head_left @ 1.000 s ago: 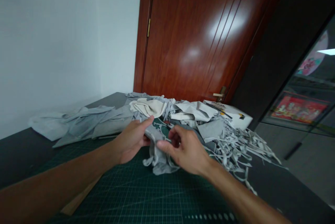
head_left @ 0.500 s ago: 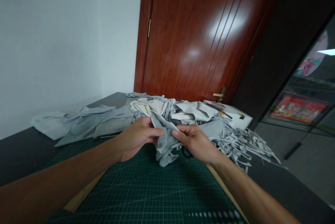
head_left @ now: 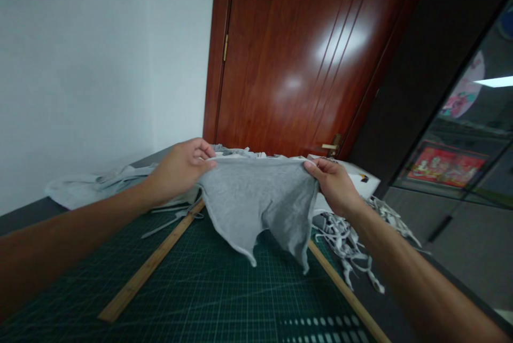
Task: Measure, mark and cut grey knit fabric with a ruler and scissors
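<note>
A piece of grey fabric [head_left: 244, 199] hangs stretched between my two hands, its top edge nearly straight and its lower edge falling in two pointed corners. My left hand [head_left: 186, 164] pinches the top left corner between thumb and fingers. At the top right corner my right hand [head_left: 331, 177] grips the cloth the same way. Below the fabric lies a green cutting mat [head_left: 208, 289] with a printed grid. The cloth hides much of the pile behind it.
A wooden ruler [head_left: 150, 265] lies on the mat at left, and a wooden strip [head_left: 344, 287] at right. Scissors [head_left: 176, 220] rest by the ruler's far end. Grey cloth [head_left: 92, 188] is heaped at left, fabric strips [head_left: 340, 241] at right. A white box [head_left: 364, 180] stands at back right.
My hands have moved apart and up, pulling the bunched grey fabric out wide. The ruler and scissors at left have come into view.
</note>
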Demonstrator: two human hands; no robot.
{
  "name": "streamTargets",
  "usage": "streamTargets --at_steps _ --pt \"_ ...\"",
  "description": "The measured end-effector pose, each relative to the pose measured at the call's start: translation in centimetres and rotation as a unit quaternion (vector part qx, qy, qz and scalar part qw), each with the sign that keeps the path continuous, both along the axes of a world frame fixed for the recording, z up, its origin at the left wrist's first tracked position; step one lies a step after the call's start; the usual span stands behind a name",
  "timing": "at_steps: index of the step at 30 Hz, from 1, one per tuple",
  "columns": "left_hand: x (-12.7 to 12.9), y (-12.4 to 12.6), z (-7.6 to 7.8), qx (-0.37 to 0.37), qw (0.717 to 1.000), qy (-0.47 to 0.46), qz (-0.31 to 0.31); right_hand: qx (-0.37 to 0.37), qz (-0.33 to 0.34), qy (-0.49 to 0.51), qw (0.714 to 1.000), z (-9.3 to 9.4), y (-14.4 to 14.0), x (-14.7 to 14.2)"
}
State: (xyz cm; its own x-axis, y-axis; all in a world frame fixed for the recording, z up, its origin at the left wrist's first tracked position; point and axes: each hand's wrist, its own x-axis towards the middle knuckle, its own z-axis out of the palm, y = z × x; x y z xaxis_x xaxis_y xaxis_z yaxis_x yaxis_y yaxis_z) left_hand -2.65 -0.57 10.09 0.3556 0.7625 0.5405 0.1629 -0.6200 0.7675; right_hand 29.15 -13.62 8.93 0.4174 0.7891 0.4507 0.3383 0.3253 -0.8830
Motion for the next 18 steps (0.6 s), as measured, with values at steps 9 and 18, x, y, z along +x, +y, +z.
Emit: streamTargets --at_steps 9,18 --pt "-3.1 0.5 3.0 0.173 0.982 0.056 0.051 0.050 -0.081 -0.051 0.994 1.8 -1.0 1.7" --pt "-3.9 -2.1 3.9 0.166 0.985 0.027 0.027 0.059 -0.053 -0.048 0.996 2.4 -2.6 0.7"
